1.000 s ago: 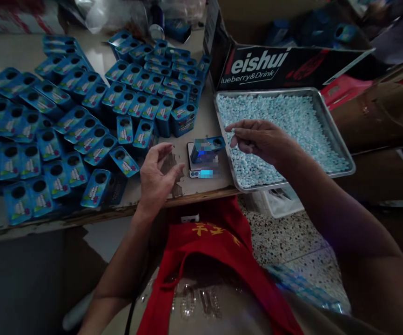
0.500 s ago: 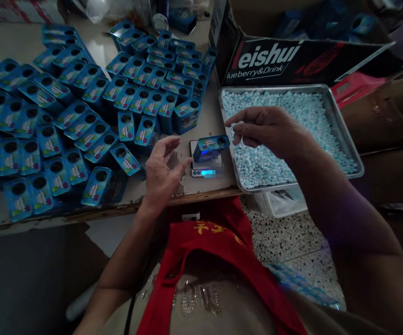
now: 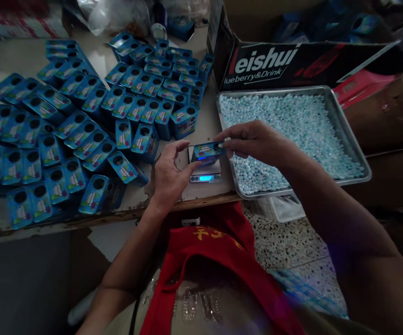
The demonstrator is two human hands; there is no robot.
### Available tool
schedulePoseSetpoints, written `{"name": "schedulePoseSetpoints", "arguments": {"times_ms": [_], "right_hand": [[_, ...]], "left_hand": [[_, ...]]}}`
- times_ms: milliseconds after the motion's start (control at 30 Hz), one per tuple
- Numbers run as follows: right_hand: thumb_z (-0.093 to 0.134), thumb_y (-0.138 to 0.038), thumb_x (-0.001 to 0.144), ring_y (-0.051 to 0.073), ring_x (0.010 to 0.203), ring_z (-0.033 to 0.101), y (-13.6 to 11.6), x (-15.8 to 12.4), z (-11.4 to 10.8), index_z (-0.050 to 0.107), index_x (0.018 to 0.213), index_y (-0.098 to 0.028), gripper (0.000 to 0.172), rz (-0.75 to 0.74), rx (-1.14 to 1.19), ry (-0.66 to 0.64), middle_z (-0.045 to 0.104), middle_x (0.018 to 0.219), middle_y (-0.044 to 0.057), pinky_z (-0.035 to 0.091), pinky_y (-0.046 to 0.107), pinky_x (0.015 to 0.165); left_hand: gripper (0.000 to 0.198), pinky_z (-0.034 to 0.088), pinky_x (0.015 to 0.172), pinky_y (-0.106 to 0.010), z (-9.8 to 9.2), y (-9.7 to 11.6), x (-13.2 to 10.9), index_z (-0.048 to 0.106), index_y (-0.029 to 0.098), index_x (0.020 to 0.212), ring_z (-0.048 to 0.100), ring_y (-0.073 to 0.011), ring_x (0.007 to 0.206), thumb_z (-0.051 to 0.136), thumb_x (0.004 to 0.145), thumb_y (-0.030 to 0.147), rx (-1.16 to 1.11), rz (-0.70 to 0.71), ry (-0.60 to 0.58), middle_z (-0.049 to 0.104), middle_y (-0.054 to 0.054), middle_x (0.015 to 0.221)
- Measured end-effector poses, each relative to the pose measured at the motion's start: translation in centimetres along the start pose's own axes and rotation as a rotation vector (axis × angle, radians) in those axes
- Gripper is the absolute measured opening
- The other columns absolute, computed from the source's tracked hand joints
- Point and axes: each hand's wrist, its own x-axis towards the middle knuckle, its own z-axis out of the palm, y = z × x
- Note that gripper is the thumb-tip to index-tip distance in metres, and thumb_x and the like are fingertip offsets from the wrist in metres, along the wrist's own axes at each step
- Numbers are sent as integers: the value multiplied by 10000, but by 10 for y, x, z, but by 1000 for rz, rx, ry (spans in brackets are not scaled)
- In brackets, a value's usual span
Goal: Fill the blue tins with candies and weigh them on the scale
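Observation:
A small blue candy tin (image 3: 204,150) with a round hole in its top stands on a pocket scale (image 3: 195,178) with a lit blue display. My left hand (image 3: 172,174) is beside the tin's left end, thumb and fingers apart, the thumb tip close to the tin; whether it touches I cannot tell. My right hand (image 3: 248,142) is over the tin's right end, its fingertips pinched at the hole on a small pale candy (image 3: 220,145). To the right, a metal tray (image 3: 339,109) holds a layer of pale blue and white candies (image 3: 278,121).
Many similar blue tins (image 3: 83,125) with open holes crowd the table's left and middle. Behind the tray stands a black cardboard box (image 3: 257,65) with tins inside. A dark can (image 3: 159,21) and clear plastic bags (image 3: 114,14) lie at the back. The wooden table edge (image 3: 201,201) runs in front.
My right hand has moved left and down from over the tray's edge to the tin's hole. My left hand has shifted slightly right, closer to the tin. The view has tilted a little.

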Motion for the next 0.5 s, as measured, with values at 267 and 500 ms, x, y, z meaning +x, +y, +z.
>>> {"name": "schedulePoseSetpoints", "arguments": {"times_ms": [267,500], "right_hand": [[858,-262,918,97,583,482,13,28,-10,822,936,-227,53,1,268,184,703,777,5,384,263,540],[850,-451,930,222,609,492,34,88,20,769,987,-340,148,-117,-480,202,585,669,39,316,403,662]], "left_hand": [[381,696,1084,-485,30,31,26,787,235,1252,796,-355,1217,959,917,175,365,191,-214,824,-95,1218],[500,706,1097,-436,-151,66,8,756,272,1310,803,-298,1182,1029,891,264,512,158,194,808,-35,1255]]}}
